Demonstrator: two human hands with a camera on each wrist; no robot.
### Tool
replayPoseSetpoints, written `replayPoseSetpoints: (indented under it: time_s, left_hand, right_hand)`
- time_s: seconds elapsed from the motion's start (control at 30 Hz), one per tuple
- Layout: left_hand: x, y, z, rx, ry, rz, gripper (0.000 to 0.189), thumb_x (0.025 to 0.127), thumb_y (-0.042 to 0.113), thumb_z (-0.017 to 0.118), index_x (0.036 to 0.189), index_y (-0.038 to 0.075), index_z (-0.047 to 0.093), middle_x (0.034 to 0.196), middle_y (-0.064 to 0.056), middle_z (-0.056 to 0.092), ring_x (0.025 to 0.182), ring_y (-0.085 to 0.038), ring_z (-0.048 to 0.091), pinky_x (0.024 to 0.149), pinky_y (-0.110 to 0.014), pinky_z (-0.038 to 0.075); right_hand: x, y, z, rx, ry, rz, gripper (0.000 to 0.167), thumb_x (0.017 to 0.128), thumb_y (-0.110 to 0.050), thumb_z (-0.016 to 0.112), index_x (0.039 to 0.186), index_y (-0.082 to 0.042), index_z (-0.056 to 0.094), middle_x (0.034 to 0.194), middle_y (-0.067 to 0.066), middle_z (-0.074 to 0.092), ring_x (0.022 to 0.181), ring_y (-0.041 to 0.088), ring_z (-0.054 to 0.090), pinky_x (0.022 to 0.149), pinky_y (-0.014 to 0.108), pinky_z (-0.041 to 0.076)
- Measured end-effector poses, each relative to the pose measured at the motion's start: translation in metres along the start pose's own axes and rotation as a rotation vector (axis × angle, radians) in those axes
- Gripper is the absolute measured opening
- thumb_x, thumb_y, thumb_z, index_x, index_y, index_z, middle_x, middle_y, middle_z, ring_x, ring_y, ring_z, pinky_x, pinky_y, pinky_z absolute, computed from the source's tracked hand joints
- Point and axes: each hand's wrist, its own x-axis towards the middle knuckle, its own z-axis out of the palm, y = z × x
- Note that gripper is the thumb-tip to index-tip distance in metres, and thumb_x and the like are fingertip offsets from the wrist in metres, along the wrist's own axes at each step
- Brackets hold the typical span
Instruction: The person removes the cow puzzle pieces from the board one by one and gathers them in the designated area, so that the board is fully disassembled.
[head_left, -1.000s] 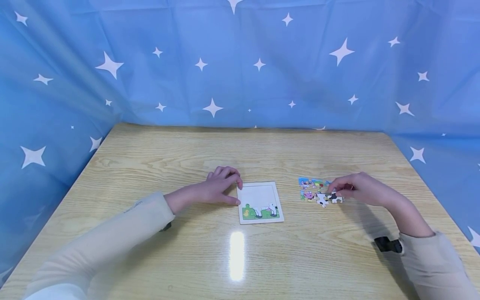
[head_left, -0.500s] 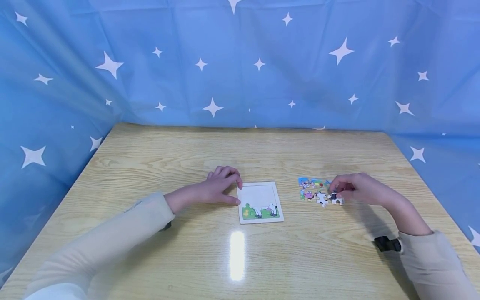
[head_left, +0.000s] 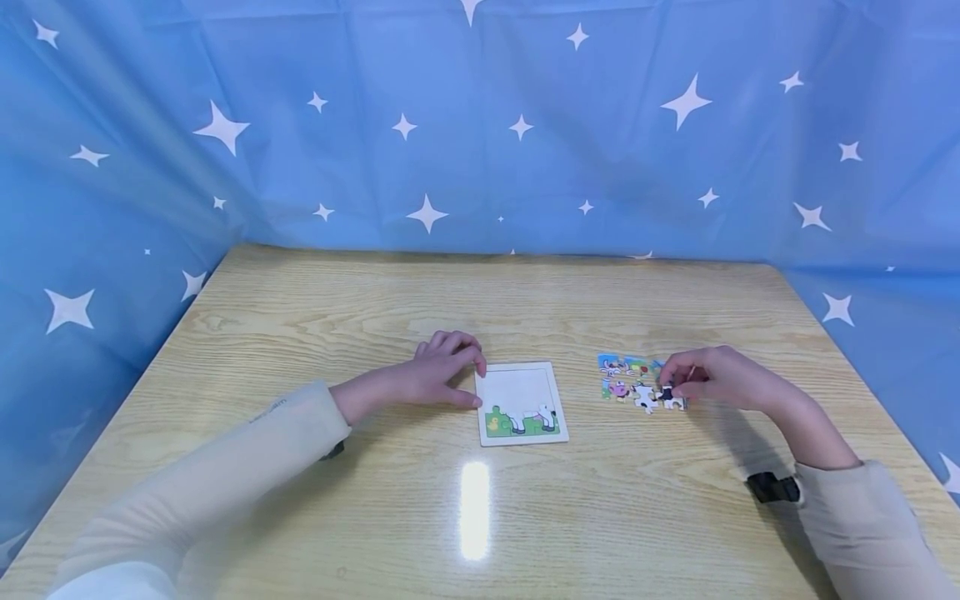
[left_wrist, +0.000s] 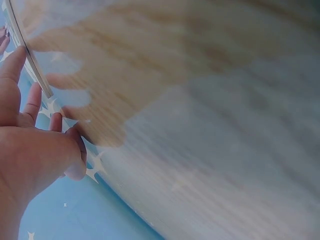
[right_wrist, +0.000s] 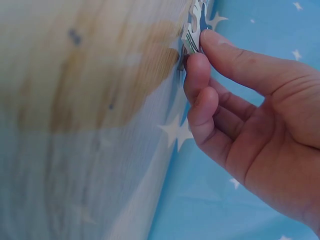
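Note:
In the head view, a square puzzle board (head_left: 522,382) with a white rim lies mid-table. Its bottom row is filled with pieces (head_left: 525,422) showing green grass, a duck and white animal legs. My left hand (head_left: 441,371) rests at the board's left edge, thumb and index fingertips touching it, spread apart. Further right, my right hand (head_left: 723,379) pinches a black-and-white puzzle piece (head_left: 672,400) between thumb and index finger; the right wrist view shows that piece (right_wrist: 192,37) edge-on. Beside it lie several loose puzzle pieces (head_left: 618,389), among them a white one with black patches (head_left: 643,397).
The wood-grain table (head_left: 375,517) ends at a blue curtain (head_left: 360,75) with white stars behind and at the sides. A bright light reflection (head_left: 474,510) shows on the tabletop in front of the board.
The right hand stays over the loose pieces, its pinched piece shifting only very slightly. The left hand and board hold their place; the head view has moved a touch.

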Motion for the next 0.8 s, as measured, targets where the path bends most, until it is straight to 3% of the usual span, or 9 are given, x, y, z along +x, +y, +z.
replayPoseSetpoints:
  time_s: [0.17, 0.37, 0.8]
  left_hand:
    - [0.000, 0.000, -0.001, 0.001, -0.001, 0.002, 0.033, 0.104, 0.032, 0.078, 0.127, 0.018, 0.059, 0.164, -0.019, 0.037, 0.149, -0.043, 0.027, 0.114, -0.061, 0.026]
    - [0.000, 0.000, 0.000, 0.001, -0.001, 0.005, 0.033, 0.105, 0.034, 0.078, 0.127, 0.019, 0.059, 0.164, -0.018, 0.037, 0.150, -0.043, 0.027, 0.114, -0.059, 0.026]
    - [0.000, -0.001, 0.000, -0.002, 0.000, 0.014, 0.033, 0.105, 0.034, 0.078, 0.127, 0.019, 0.058, 0.163, -0.019, 0.036, 0.150, -0.044, 0.026, 0.114, -0.061, 0.026]
  right_hand:
    - [0.000, 0.003, 0.000, 0.004, 0.001, -0.015, 0.017, 0.100, 0.008, 0.075, 0.112, -0.004, 0.075, 0.091, -0.008, 0.068, 0.075, 0.005, 0.057, 0.064, 0.029, 0.049]
    - [-0.001, 0.004, 0.002, -0.006, 0.019, -0.044, 0.018, 0.098, 0.008, 0.077, 0.112, -0.004, 0.074, 0.091, -0.009, 0.066, 0.076, 0.004, 0.053, 0.066, 0.029, 0.048]
    - [0.008, -0.018, 0.009, -0.026, 0.036, -0.056, 0.013, 0.101, 0.005, 0.075, 0.112, -0.003, 0.075, 0.098, -0.006, 0.073, 0.076, 0.004, 0.056, 0.067, 0.029, 0.050]
